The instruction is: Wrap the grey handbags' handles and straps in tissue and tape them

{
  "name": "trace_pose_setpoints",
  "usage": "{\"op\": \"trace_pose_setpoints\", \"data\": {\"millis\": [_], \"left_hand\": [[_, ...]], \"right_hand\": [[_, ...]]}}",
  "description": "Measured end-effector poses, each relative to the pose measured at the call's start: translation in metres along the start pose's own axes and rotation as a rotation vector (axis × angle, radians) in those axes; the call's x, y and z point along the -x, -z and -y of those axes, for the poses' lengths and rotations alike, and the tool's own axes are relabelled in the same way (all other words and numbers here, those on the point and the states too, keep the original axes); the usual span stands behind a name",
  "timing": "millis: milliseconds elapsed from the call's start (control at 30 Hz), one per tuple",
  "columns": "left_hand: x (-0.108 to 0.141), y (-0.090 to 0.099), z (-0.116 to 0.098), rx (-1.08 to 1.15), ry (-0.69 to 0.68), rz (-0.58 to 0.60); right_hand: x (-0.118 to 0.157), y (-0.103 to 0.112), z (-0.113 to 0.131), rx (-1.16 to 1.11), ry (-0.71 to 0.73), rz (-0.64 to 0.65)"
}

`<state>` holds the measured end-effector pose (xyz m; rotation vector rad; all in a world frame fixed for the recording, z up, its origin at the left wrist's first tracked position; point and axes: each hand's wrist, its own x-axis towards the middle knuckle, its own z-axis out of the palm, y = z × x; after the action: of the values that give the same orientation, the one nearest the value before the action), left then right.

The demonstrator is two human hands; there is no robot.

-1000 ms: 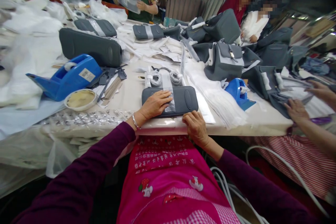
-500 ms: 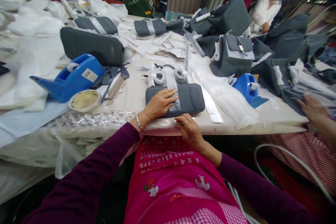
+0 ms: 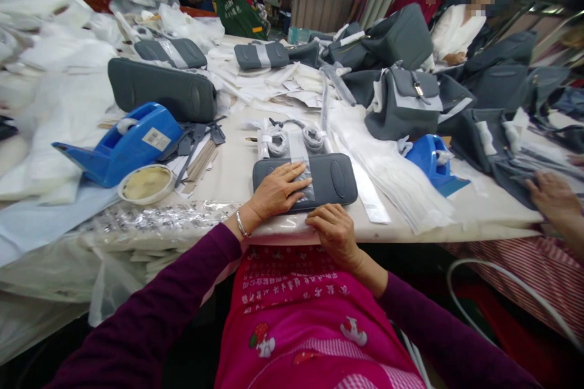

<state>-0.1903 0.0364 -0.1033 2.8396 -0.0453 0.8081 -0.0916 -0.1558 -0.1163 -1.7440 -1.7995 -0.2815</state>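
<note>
While left hand (image 3: 277, 192) touches grey bag (image 3: 325, 180), white tub (image 3: 145, 201) holds yellowish paste (image 3: 146, 183).

Case (image 3: 326, 180) (btm L) behind L hand (image 3: 279, 190)

The nearest bag (image 3: 326, 177) looks matt and leathery, its strip (image 3: 307, 192) glossy plastic. The bracelet (image 3: 241, 225) is shiny metal, the apron (image 3: 305, 316) printed cloth.

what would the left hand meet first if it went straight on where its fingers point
The left hand lies on the grey case, so likely the case's oval patch, though depth is unclear.
</note>
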Motion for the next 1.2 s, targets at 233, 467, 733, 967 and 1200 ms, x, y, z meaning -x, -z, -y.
{"op": "trace_pose_setpoints", "data": {"millis": [233, 467, 733, 967, 1200], "left_hand": [[-0.002, -0.003, 0.001, -0.016, 0.002, 0.01], [-0.003, -0.001, -0.003, -0.058, 0.0, 0.006], [0.01, 0.004, -0.009, -0.038, -0.093, 0.065], [0.033, 0.006, -0.016, 0.107, -0.071, 0.073], [0.031, 0.003, -0.018, 0.113, 0.028, 0.041]], "right_hand": [[0.013, 0.005, 0.006, -0.021, 0.077, 0.047], [-0.012, 0.018, 0.007, -0.118, 0.029, 0.05], [-0.065, 0.008, -0.019, -0.423, -0.292, -0.038], [-0.071, -0.001, -0.029, -0.278, -0.409, 0.055], [-0.08, -0.006, -0.034, -0.077, -0.393, 0.052]]}}
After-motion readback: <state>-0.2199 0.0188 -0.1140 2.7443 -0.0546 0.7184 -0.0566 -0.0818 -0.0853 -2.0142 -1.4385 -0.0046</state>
